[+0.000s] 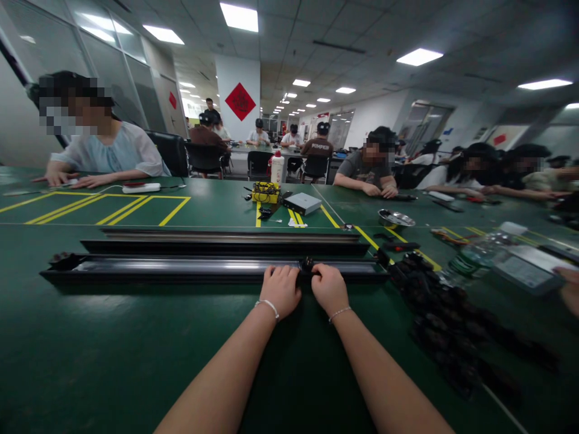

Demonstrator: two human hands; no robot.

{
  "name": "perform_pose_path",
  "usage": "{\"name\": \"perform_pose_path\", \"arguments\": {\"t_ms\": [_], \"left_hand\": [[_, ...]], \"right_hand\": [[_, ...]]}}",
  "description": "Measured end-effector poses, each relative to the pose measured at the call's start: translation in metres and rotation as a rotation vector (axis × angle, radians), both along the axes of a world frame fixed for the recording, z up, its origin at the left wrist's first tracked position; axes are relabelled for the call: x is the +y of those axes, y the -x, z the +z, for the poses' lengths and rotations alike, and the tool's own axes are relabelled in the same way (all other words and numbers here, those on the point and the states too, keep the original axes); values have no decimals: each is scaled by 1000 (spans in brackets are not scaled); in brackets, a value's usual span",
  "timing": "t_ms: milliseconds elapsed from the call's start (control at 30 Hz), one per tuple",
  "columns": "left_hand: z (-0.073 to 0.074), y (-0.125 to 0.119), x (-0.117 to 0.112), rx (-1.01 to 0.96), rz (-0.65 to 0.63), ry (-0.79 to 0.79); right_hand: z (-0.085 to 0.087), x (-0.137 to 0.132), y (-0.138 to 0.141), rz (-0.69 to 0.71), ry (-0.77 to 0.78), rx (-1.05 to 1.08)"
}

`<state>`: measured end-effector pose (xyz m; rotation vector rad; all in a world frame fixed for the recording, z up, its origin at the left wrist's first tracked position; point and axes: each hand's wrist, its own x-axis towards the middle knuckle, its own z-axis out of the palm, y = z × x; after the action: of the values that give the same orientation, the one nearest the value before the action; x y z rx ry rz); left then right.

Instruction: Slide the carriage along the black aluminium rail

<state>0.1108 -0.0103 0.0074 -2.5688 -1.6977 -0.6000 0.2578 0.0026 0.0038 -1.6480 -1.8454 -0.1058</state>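
Note:
A long black metal channel (172, 269) with a shiny inner floor lies lengthwise across the green table in front of me. My left hand (281, 293) curls its fingers over the near rim, right of the middle. Just to its right, my right hand (332, 289) is closed, fingertips against a small black part (307, 263) that sits in the channel between both hands. How firmly the part is pinched is hidden by the fingers. More dark parts (66, 259) sit at the channel's left end. Behind it lie further long rails (226, 246), parallel to it.
A heap of black parts (447, 319) spreads at right, near a plastic bottle (474, 256) and a grey box (527, 271). Farther back stand a metal bowl (396, 219), yellow basket (265, 193) and white bottle (277, 169). Co-workers sit around; another person's hand (569, 289) shows at right.

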Motion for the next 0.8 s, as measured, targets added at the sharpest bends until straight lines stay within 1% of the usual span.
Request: {"name": "perform_pose_path", "arguments": {"t_ms": [100, 167, 300, 633, 800], "left_hand": [[-4, 2, -2, -38, -26, -25], [-5, 5, -2, -65, -57, -24], [-2, 7, 0, -95, -76, -17], [1, 3, 3, -129, -26, 30], [1, 2, 3, -114, -12, 37]], "right_hand": [[-2, -3, -5, 116, -18, -25], [-4, -3, -8, 141, -40, -30], [-6, -1, -8, 126, -50, -34], [-3, 2, -9, 97, -47, -75], [-1, 2, -9, 65, -45, -83]]}}
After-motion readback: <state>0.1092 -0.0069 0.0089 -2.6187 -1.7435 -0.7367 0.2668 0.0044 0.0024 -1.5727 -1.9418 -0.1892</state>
